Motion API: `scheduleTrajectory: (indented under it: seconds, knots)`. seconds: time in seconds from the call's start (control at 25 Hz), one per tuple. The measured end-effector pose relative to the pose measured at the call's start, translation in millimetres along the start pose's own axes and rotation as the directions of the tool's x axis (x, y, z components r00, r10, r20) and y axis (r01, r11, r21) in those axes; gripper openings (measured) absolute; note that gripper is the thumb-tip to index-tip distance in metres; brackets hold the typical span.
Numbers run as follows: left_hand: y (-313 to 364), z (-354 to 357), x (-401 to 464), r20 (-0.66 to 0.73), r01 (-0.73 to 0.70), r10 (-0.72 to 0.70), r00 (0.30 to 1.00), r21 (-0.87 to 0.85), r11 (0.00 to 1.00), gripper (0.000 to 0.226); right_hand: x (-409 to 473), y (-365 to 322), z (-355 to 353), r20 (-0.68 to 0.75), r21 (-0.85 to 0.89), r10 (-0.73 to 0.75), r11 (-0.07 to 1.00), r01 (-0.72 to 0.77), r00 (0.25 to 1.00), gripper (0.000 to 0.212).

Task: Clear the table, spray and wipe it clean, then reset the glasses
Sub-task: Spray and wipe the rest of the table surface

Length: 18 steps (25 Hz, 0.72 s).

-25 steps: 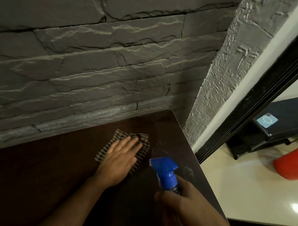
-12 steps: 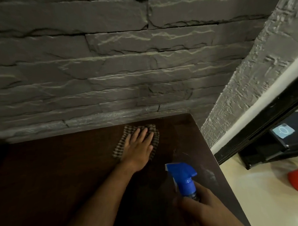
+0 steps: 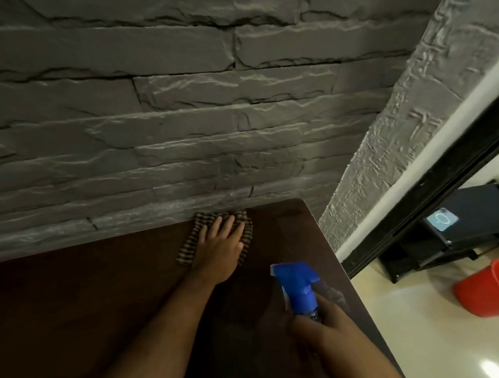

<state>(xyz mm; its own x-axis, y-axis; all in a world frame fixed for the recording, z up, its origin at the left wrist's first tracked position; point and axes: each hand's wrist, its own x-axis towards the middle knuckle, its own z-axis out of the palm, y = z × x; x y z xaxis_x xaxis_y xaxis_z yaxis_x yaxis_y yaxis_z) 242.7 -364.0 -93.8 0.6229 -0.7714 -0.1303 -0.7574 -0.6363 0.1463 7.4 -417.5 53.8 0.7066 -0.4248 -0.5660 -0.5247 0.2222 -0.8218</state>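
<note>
A dark brown wooden table stands against a grey stone wall. My left hand lies flat, fingers straight, pressing a checked brown cloth onto the tabletop at its far edge by the wall. My right hand grips a spray bottle with a blue trigger head over the table's right side, nozzle pointing left. The bottle's body is mostly hidden by my fingers. No glasses are in view.
The grey stone wall runs along the table's far edge, and a textured grey wall corner stands to the right. On the pale floor at the right sit a red bucket and a black unit.
My left hand has slid the cloth away from me, up to the table's far edge by the wall. My right hand keeps holding the spray bottle in about the same place.
</note>
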Motion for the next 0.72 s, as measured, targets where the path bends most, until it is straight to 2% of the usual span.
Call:
scheduleTrajectory:
  seconds: [0.08, 0.12, 0.16, 0.24, 0.28, 0.32, 0.36, 0.4, 0.44, 0.48, 0.52, 0.56, 0.6, 0.64, 0.68, 0.72]
  knots:
    - [35, 0, -14, 0.008, -0.111, 0.111, 0.994, 0.013, 0.994, 0.054, -5, 0, 0, -0.027, -0.002, -0.010, 1.000, 0.010, 1.000, 0.025]
    - [47, 9, -43, 0.023, -0.274, 0.274, 0.962, 0.025, 0.961, 0.056, -9, -2, 0, -0.030, -0.003, -0.020, 1.000, 0.020, 0.999, 0.028]
    - [53, 19, -83, 0.018, -0.443, 0.443, 0.896, 0.035, 0.896, 0.056, -13, -3, -2, -0.020, -0.001, -0.024, 1.000, 0.024, 1.000, 0.035]
    - [32, 14, -133, 0.058, -0.541, 0.540, 0.840, 0.007, 0.841, 0.051, -19, 3, -8, 0.024, 0.022, -0.010, 1.000, 0.010, 1.000, 0.046]
    - [10, 18, -128, 0.060, -0.520, 0.517, 0.854, 0.057, 0.852, 0.052, -20, 6, -11, 0.042, 0.023, 0.000, 1.000, 0.000, 0.999, 0.051]
    - [-14, 22, -110, 0.015, -0.438, 0.440, 0.898, 0.131, 0.890, 0.052, -21, 9, -13, 0.053, 0.011, 0.008, 1.000, -0.009, 0.999, 0.058]
    - [-32, 17, -83, -0.080, -0.297, 0.312, 0.947, 0.158, 0.942, 0.052, -22, 16, -14, 0.054, -0.013, 0.015, 1.000, -0.014, 0.998, 0.065]
    - [-42, 6, -54, -0.096, -0.130, 0.142, 0.985, 0.126, 0.984, 0.053, -23, 20, -14, 0.047, -0.030, 0.018, 0.999, -0.016, 0.999, 0.069]
    - [-36, -4, -37, -0.011, -0.019, 0.020, 1.000, 0.106, 0.994, 0.053, -24, 24, -13, 0.038, -0.034, 0.021, 0.999, -0.020, 0.999, 0.069]
    - [-17, -4, -34, 0.044, -0.014, 0.010, 0.999, 0.075, 0.997, 0.053, -27, 28, -12, 0.022, -0.032, 0.029, 0.999, -0.029, 0.999, 0.064]
    - [1, 0, -45, 0.074, -0.087, 0.084, 0.994, 0.025, 0.996, 0.055, -30, 30, -11, 0.012, -0.024, 0.031, 0.999, -0.031, 0.999, 0.055]
    - [17, 6, -71, 0.081, -0.235, 0.234, 0.969, 0.011, 0.972, 0.057, -34, 30, -10, 0.002, -0.012, 0.029, 0.999, -0.029, 1.000, 0.045]
    - [25, 19, -108, 0.067, -0.416, 0.412, 0.909, 0.045, 0.908, 0.058, -36, 30, -9, -0.009, -0.007, 0.031, 0.999, -0.031, 0.999, 0.039]
    - [17, 22, -140, 0.087, -0.489, 0.485, 0.870, 0.027, 0.872, 0.056, -38, 29, -10, -0.027, -0.009, 0.028, 1.000, -0.028, 0.999, 0.039]
    - [0, 24, -152, 0.069, -0.487, 0.483, 0.873, 0.059, 0.871, 0.052, -40, 30, -10, -0.038, -0.010, 0.024, 1.000, -0.024, 0.999, 0.040]
    - [-19, 26, -146, 0.052, -0.414, 0.411, 0.910, 0.105, 0.904, 0.052, -43, 29, -10, -0.038, -0.012, 0.021, 1.000, -0.022, 0.999, 0.040]
